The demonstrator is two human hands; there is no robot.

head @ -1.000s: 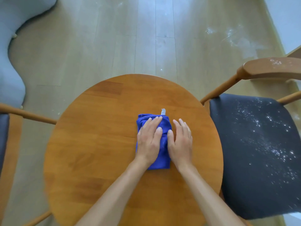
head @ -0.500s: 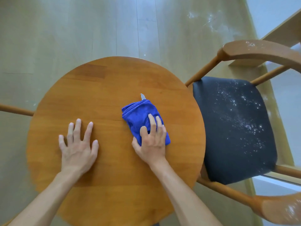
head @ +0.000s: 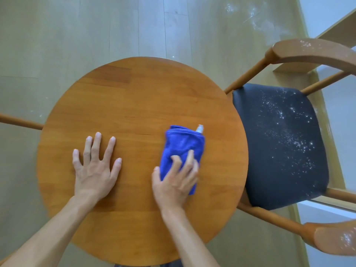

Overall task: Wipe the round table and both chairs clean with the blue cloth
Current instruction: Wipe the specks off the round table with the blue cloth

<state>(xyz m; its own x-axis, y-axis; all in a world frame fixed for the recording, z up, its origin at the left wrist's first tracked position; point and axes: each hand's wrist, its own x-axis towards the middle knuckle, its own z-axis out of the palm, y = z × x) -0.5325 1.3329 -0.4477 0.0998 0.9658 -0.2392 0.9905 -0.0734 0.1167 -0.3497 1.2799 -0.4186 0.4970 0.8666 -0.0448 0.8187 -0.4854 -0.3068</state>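
The round wooden table (head: 134,97) fills the middle of the head view. A folded blue cloth (head: 183,143) with a small white tag lies on its right half. My right hand (head: 173,182) sits on the cloth's near end, fingers bent into the fabric and thumb at its left edge. My left hand (head: 94,168) lies flat on the bare wood to the left, fingers spread, apart from the cloth. A wooden chair with a dark seat (head: 279,147) stands at the right, speckled with white dust. Only a wooden rail (head: 19,121) of the other chair shows at the left.
The right chair's wooden armrests, the far one (head: 312,53) and the near one (head: 335,241), carry white specks. White smears mark the pale wood floor (head: 256,18) beyond the table. A pale wall or window edge runs down the far right.
My left hand came off the cloth and settled flat on the table's left half. My right hand slid the cloth rightward toward the table's right edge, and its fingers are more bent.
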